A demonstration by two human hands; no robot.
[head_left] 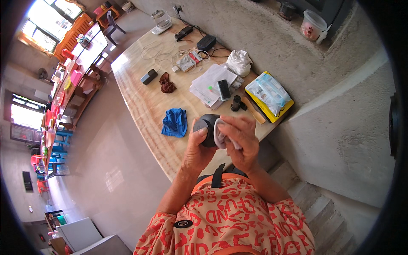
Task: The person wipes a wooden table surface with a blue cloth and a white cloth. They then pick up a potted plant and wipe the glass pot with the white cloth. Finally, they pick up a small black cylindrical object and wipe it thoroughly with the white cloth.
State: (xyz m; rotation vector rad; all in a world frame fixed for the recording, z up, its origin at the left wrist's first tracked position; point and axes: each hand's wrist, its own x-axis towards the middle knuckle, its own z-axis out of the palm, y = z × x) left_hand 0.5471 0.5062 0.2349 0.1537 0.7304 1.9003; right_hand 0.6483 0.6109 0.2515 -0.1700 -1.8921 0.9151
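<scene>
In front of my chest, my left hand point(197, 148) is wrapped round a dark grey cylinder point(205, 123), its thumb on the near side. What kind of cylinder it is, I cannot tell. My right hand point(246, 144) grips a pale, pinkish-white cloth point(220, 136) and presses it against the cylinder's right side. Both hands are above the near part of a marble-patterned table point(142, 104). A crumpled blue cloth point(174, 123) lies left of them. Beyond are a small black cylindrical item point(236, 103) and a black-bristled brush point(224, 90) on papers point(206, 91).
A yellow-and-white packet point(270, 95) lies by the right edge. Farther back are a brown crumpled cloth point(167, 83), a dark box point(148, 77), a white bundle point(239, 63), cables with a black adapter point(206, 42), and a glass jar point(160, 18). A grey wall point(272, 46) borders the table.
</scene>
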